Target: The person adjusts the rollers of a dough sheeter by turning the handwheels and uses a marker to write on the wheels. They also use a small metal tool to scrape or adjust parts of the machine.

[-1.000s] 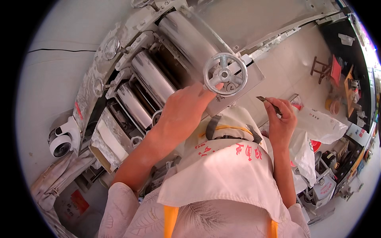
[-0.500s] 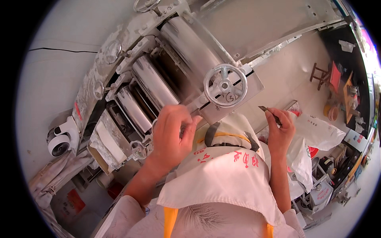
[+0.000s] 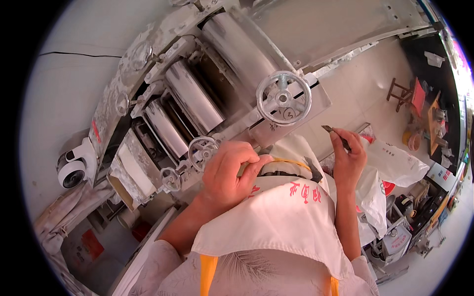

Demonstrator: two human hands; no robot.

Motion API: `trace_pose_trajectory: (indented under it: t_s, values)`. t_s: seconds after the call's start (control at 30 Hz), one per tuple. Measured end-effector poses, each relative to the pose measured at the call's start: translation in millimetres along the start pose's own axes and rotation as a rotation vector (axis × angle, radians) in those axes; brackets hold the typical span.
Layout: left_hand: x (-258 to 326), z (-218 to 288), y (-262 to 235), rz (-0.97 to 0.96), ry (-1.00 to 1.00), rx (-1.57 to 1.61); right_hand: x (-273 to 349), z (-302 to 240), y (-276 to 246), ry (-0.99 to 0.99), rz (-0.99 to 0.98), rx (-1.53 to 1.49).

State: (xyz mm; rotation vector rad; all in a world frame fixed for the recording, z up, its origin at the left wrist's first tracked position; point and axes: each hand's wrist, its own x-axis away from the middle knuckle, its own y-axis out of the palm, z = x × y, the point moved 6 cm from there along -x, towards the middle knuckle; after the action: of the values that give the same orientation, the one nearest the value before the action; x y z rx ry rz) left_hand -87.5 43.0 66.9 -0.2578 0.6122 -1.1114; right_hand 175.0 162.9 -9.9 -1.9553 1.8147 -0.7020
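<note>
Between the thumb and fingers of my right hand point(image 3: 351, 160) is a small dark knife point(image 3: 328, 129); its pointed tip sticks out to the upper left. My left hand point(image 3: 231, 168) is closed in front of the apron, thumb pressed toward the curled fingers. Whatever it may hold is hidden. Below both hands spreads my white apron point(image 3: 261, 217), with red print and yellow straps. Close to the left hand is a small metal handwheel point(image 3: 203, 152) of the roller machine. A larger handwheel point(image 3: 283, 97) stands beyond, apart from both hands.
The machine's shiny rollers point(image 3: 195, 96) run across the upper left. White sacks point(image 3: 395, 163) lie to the right of my right hand. Farther right are a folding stool point(image 3: 412, 96) and a cluttered shelf point(image 3: 410, 207). A white camera point(image 3: 76, 165) sits at the far left.
My left hand has moved right and slightly nearer to me, its thumb now closer to the fingers. My right hand keeps the knife almost in place. The view has shifted a little.
</note>
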Motion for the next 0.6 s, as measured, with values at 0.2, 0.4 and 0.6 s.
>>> trace_pose_trajectory:
  t_s: [0.2,0.4,0.6]
  values:
    - [-1.6,-3.5,-4.2,-0.073,-0.025,0.009,-1.4,-0.6,1.6,-0.014,0.008,-0.022]
    - [-17.2,-0.4,-5.3,-0.012,0.05,-0.054,-1.2,1.9,0.4,-0.03,0.014,-0.022]
    - [-6.3,-14.7,-17.2,0.02,-0.02,0.017,-0.4,1.2,-1.8,-0.016,0.02,-0.034]
